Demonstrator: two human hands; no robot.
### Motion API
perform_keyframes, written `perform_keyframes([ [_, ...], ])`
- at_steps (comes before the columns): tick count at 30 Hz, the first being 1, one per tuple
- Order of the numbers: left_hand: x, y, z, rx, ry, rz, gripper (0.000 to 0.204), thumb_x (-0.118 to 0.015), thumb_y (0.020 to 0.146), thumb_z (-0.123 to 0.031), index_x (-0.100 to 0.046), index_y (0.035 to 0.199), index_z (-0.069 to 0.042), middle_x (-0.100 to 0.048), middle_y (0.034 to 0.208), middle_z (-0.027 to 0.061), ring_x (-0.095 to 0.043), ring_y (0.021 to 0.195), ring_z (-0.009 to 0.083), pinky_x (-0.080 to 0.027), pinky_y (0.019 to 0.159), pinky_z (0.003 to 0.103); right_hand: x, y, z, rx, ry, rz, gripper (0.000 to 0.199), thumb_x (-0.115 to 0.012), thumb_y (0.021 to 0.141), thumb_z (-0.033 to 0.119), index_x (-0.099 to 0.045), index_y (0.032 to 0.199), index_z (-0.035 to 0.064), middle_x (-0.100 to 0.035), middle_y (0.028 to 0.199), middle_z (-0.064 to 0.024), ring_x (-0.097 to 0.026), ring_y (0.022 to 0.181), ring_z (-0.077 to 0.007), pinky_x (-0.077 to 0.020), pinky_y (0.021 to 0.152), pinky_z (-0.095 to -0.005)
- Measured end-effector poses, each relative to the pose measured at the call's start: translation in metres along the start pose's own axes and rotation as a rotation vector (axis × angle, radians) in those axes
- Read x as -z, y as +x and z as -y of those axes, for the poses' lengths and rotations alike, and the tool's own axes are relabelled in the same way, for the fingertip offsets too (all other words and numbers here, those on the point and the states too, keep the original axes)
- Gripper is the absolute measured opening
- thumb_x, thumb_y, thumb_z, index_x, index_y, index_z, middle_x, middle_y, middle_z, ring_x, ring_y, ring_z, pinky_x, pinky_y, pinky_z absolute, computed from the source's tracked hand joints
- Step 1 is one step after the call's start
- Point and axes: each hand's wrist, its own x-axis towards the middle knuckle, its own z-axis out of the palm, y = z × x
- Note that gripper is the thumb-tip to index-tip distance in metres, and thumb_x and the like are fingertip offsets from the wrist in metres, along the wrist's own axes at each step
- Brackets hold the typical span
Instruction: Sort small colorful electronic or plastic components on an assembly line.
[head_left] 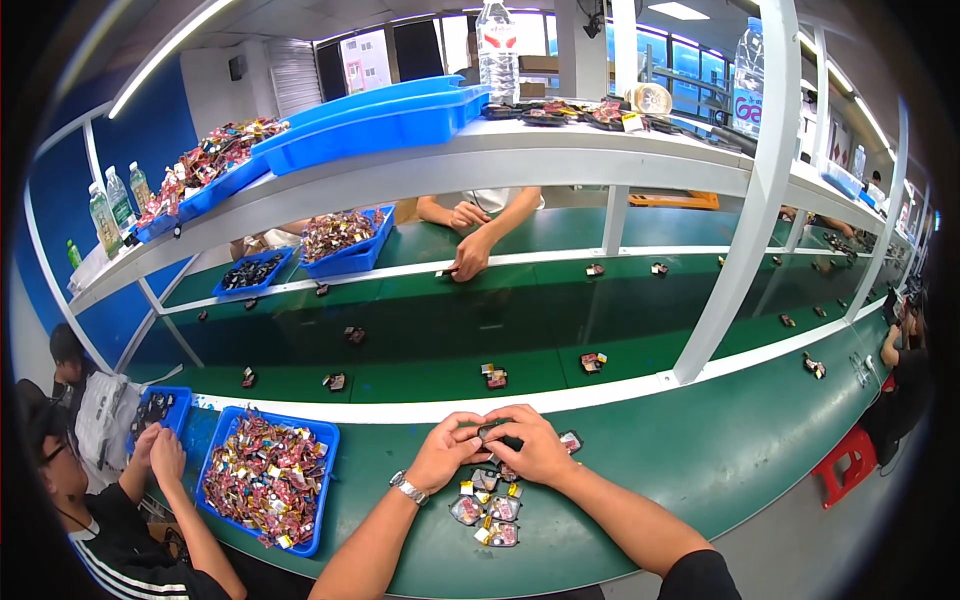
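Parts [504, 508] crowd the hands [535, 448]; blue tray [329, 445] stands left.

Left hand [447, 455], right hand [532, 446], close together, curled

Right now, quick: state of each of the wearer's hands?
Left hand: fingers closed on a small dark part.
Right hand: fingers closed on the same part.

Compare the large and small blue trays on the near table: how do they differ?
The large blue tray is longer and wider than the small blue tray.
The large tray is heaped with red, yellow and white parts; the small tray holds black parts.
The large tray lies nearer the wearer's left hand; the small tray sits by a co-worker's hands.
Both are blue and open-topped.
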Motion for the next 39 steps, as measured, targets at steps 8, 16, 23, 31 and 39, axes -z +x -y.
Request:
perform_keyframes([
  [8,0.005,0.001,0.005,0.003,0.009,-0.018,0.018,-0.053,0.097,-0.005,-0.053,0.114,-0.005,-0.061,0.112,0.0071,-0.062,0.104,0.0149,-0.057,0.087,0.031,0.002,0.000,-0.001,-0.109,0.162,0.015,0.012,-0.074,0.078,0.011,-0.073,0.090,0.0083,-0.067,0.112,-0.0067,-0.060,0.110,-0.0241,-0.0478,0.095,-0.0360],
  [16,0.005,0.001,0.007,-0.034,0.076,-0.013,0.012,-0.054,0.097,-0.006,-0.056,0.109,-0.005,-0.062,0.106,0.0037,-0.062,0.098,0.0107,-0.057,0.083,0.027,0.000,0.000,-0.004,-0.141,0.229,0.041,0.012,-0.074,0.078,0.010,-0.073,0.090,0.0071,-0.067,0.112,-0.0068,-0.060,0.109,-0.0233,-0.0475,0.095,-0.0351],
  [23,0.007,0.000,0.008,-0.021,0.075,-0.005,0.009,-0.054,0.097,-0.006,-0.055,0.106,-0.005,-0.061,0.104,0.0025,-0.061,0.097,0.0097,-0.057,0.081,0.026,-0.001,-0.002,-0.005,-0.171,0.288,0.049,0.012,-0.075,0.078,0.009,-0.072,0.090,0.0062,-0.067,0.112,-0.0076,-0.060,0.108,-0.0225,-0.0475,0.095,-0.0350],
  [31,-0.002,0.000,0.001,-0.014,0.069,0.000,0.021,-0.052,0.097,-0.002,-0.051,0.118,-0.004,-0.061,0.113,0.0070,-0.062,0.102,0.0123,-0.056,0.085,0.027,-0.001,-0.003,0.000,-0.102,0.062,-0.011,0.013,-0.074,0.077,0.013,-0.073,0.089,0.0075,-0.067,0.109,-0.0078,-0.059,0.108,-0.0259,-0.0477,0.094,-0.0377],
  [39,0.004,0.002,0.006,-0.012,0.039,0.009,0.029,-0.049,0.098,-0.002,-0.048,0.126,-0.004,-0.062,0.118,0.0097,-0.062,0.105,0.0149,-0.056,0.087,0.028,-0.005,-0.004,0.007,-0.020,-0.053,-0.065,0.013,-0.072,0.077,0.011,-0.073,0.090,0.0079,-0.066,0.107,-0.0073,-0.058,0.107,-0.0273,-0.0483,0.092,-0.0377],
])
